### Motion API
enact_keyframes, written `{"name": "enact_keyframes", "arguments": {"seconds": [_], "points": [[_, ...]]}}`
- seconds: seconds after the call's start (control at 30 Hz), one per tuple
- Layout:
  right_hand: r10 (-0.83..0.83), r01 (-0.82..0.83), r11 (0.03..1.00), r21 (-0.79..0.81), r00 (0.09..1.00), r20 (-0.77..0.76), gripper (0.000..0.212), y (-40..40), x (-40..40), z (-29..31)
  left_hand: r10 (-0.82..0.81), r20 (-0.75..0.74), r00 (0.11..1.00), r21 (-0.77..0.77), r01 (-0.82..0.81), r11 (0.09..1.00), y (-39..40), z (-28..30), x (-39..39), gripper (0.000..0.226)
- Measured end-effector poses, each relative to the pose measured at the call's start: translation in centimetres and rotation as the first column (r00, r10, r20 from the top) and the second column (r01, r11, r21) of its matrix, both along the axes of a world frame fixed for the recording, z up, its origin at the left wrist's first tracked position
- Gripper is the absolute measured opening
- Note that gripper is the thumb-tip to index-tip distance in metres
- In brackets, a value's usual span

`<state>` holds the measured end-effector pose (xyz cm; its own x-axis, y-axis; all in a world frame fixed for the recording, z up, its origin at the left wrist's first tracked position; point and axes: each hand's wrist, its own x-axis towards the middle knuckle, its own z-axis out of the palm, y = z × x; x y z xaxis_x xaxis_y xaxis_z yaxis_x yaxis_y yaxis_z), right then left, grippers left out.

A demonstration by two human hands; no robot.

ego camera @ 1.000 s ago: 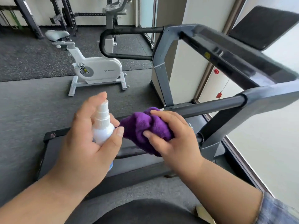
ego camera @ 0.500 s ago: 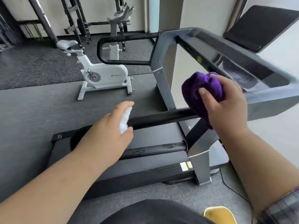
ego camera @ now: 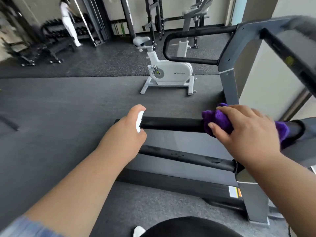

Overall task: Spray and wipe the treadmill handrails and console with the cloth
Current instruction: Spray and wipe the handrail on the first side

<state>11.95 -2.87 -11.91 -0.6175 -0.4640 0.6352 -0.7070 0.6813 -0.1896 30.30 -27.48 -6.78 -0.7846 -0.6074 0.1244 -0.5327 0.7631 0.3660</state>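
Draping over the near handrail point(ego camera: 171, 124) of the treadmill point(ego camera: 229, 86), the purple cloth point(ego camera: 220, 119) lay bunched on the black padded bar close to where that bar met the grey frame, with a fold of it trailing out past the wrist toward the bar's end cap. The right hand point(ego camera: 246, 129) pressed down on the cloth, its fingers point(ego camera: 227, 109) curled over the top of the fabric and the thumb point(ego camera: 216, 130) hooked round the near side, so that cloth and bar were gripped together. Further left along the same bar, the left hand point(ego camera: 126, 132) held a small white spray bottle point(ego camera: 139, 121), fingers wrapped round its body and the forefinger point(ego camera: 136, 108) bent over the top of the nozzle; the bottle sat just at the free end of the handrail, though whether it touched the bar could not be told. Below the near rail a second black bar point(ego camera: 184, 157) ran beside the dark belt deck point(ego camera: 179, 141). Across the belt, the far handrail point(ego camera: 189, 45) looped out from the grey upright, and the console point(ego camera: 290, 48) rose blurred at the upper right. Beyond the treadmill a white exercise bike point(ego camera: 167, 71) stood on the dark rubber floor point(ego camera: 59, 108), with weight racks point(ego camera: 95, 17) and a person in white point(ego camera: 68, 19) along the back wall
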Motion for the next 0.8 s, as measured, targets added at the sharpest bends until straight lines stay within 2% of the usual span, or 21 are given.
{"name": "enact_keyframes", "arguments": {"seconds": [0.2, 0.4, 0.47, 0.53, 0.67, 0.8], "points": [[0.018, -0.018, 0.999, 0.037, 1.0, -0.004, 0.055, 0.3, -0.4, -0.2, 0.03, 0.041, 0.999, -0.023, -0.029, 0.999, 0.6, 0.2, -0.5, 0.053], [0.066, -0.068, 0.996, 0.058, 0.997, 0.034, 0.055, 0.8, -0.5, 0.4, 0.025, -0.009, 1.0, -0.025, -0.025, 0.999, 1.8, 0.2, -1.0, 0.052], [0.122, -0.124, 0.992, 0.025, 0.989, 0.085, 0.049, 1.2, -0.7, 1.0, -0.004, -0.026, 1.0, -0.026, 0.004, 1.0, 2.4, 0.4, -1.4, 0.057], [0.172, -0.159, 0.983, -0.091, 0.97, 0.169, 0.042, 1.9, -1.0, 1.7, -0.047, -0.034, 0.998, -0.016, 0.046, 0.999, 3.6, 0.4, -1.8, 0.061], [0.162, -0.074, 0.955, -0.287, 0.942, 0.295, 0.039, 4.4, -2.1, 2.6, -0.161, -0.074, 0.984, 0.119, 0.169, 0.978, 7.2, 0.2, -3.3, 0.06], [0.187, -0.041, 0.919, -0.391, 0.92, 0.345, 0.026, 6.8, -2.3, 4.0, -0.232, -0.159, 0.96, 0.362, 0.275, 0.891, 10.0, 0.1, -5.9, 0.057]]}}
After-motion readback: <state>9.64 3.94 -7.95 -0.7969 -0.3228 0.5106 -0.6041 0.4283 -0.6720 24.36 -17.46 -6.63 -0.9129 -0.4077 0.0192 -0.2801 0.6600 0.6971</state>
